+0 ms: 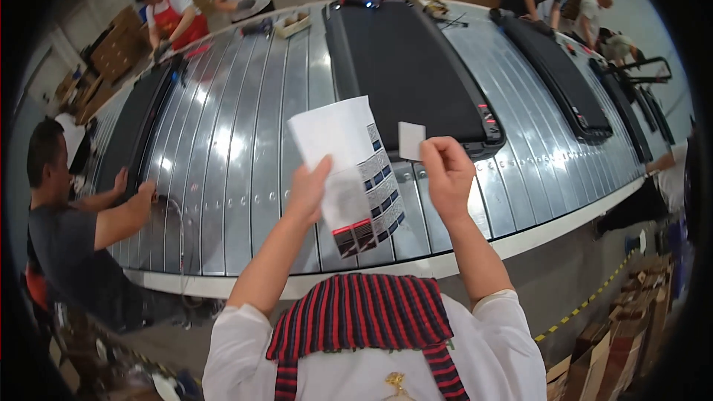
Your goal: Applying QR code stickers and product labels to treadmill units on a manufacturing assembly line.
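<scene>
My left hand [307,191] grips a sheet of stickers [338,148] by its left edge, thumb on top. The sheet is mostly bare white backing, with rows of dark printed labels down its right side and red and black ones at the bottom. Between the thumb and fingers of my right hand [448,178] is a small white sticker [411,140], apart from the sheet. Just beyond both hands lies a long black treadmill [416,67], flat on the metal slat conveyor [260,126]. Red and white labels show on its near right corner.
Another black treadmill [553,74] lies to the right, and one more [134,126] at the left, where a person in dark clothes [67,215] has both hands on it. Several people work along the far side. Flattened cardboard [616,334] stands at the lower right.
</scene>
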Demonstrator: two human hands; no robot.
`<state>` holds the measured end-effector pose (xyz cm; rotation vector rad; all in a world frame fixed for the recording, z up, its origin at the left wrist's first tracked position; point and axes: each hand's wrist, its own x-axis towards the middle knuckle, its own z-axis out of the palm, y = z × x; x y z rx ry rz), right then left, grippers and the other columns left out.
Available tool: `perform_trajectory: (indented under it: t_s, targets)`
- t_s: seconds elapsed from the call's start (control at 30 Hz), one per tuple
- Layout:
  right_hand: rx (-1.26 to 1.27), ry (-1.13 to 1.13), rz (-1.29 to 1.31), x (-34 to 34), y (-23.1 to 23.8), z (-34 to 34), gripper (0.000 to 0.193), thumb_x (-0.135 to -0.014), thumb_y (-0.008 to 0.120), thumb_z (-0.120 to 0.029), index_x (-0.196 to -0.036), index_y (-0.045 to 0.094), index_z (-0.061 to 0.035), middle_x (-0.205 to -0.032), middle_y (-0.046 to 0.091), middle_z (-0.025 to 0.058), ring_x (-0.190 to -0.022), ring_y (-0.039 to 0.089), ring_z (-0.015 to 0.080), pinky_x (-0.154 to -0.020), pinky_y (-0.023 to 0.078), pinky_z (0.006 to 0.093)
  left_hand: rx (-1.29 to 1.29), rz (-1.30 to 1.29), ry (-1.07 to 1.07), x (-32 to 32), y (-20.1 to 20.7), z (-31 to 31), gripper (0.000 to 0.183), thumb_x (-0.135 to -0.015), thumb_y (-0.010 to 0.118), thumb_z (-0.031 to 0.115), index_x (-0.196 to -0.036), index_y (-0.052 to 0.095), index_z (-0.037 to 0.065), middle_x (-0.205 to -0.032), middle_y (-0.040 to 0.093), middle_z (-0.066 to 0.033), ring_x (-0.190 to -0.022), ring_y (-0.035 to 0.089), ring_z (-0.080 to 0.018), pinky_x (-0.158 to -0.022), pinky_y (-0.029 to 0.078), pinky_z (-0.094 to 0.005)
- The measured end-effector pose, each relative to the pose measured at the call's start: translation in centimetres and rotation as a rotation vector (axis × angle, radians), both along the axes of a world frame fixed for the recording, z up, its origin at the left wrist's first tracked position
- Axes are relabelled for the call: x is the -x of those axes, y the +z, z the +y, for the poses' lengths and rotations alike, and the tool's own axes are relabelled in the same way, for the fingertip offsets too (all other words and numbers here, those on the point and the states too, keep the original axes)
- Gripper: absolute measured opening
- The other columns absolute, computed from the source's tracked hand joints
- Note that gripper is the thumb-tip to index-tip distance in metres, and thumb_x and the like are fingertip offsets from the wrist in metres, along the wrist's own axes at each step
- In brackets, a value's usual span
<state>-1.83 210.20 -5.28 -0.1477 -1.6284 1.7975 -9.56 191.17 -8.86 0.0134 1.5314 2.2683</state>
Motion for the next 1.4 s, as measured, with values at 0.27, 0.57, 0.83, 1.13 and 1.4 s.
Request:
perform_trajectory:
  t_s: [0.27,0.57,0.83,1.13,1.4]
  targets:
    - [-0.906,0.226,0.100,0.7,-0.7,-1.7,0.012,-0.070,0.065,-0.007,-0.078,0.058,-0.0024,-0.073,0.056,0.0089,-0.061,0.056,0.0229,-0.055,0.045,0.0316,-0.005,0.010,-0.146,0.3,-0.7,5.7,0.033,-0.082,0.058,0.027,-0.101,0.055,0.001,-0.090,0.058,-0.0037,-0.077,0.054,-0.0111,-0.068,0.044,-0.0258]
    - [-0.729,0.540,-0.051,5.0,-1.1,2.7,0.013,-0.076,0.060,-0.004,-0.089,0.061,-0.0033,-0.074,0.057,0.0076,-0.060,0.055,0.0161,-0.057,0.044,0.0255,0.309,0.396,-0.284,1.7,-1.1,6.2,0.016,-0.080,0.056,0.015,-0.091,0.058,0.003,-0.081,0.059,-0.0003,-0.076,0.052,-0.0074,-0.068,0.043,-0.0239]
    - [-0.613,0.577,-0.140,5.4,-2.0,1.8,0.008,-0.074,0.060,-0.001,-0.082,0.060,-0.0009,-0.070,0.055,0.0060,-0.059,0.052,0.0118,-0.055,0.042,0.0232,0.394,0.565,-0.406,3.2,-1.4,5.6,0.018,-0.080,0.054,0.014,-0.093,0.057,0.002,-0.081,0.060,-0.0033,-0.078,0.053,-0.0083,-0.070,0.044,-0.0249]
    - [-0.135,0.483,-0.501,8.7,-4.8,7.0,0.006,-0.076,0.060,-0.008,-0.075,0.058,-0.0029,-0.060,0.052,-0.0018,-0.052,0.046,0.0036,-0.046,0.036,0.0183,0.776,0.313,-0.664,6.5,-4.1,-4.0,0.032,-0.083,0.054,0.028,-0.098,0.059,0.000,-0.081,0.061,-0.0057,-0.075,0.054,-0.0109,-0.070,0.044,-0.0274]
    - [0.110,0.494,-0.812,18.3,-11.4,7.5,0.009,-0.078,0.059,-0.011,-0.076,0.055,-0.0032,-0.057,0.050,-0.0008,-0.048,0.043,0.0036,-0.040,0.031,0.0174,1.182,0.670,-0.929,10.5,-7.7,-1.9,0.012,-0.079,0.055,0.018,-0.086,0.059,0.009,-0.091,0.062,-0.0050,-0.082,0.059,-0.0238,-0.068,0.046,-0.0348]
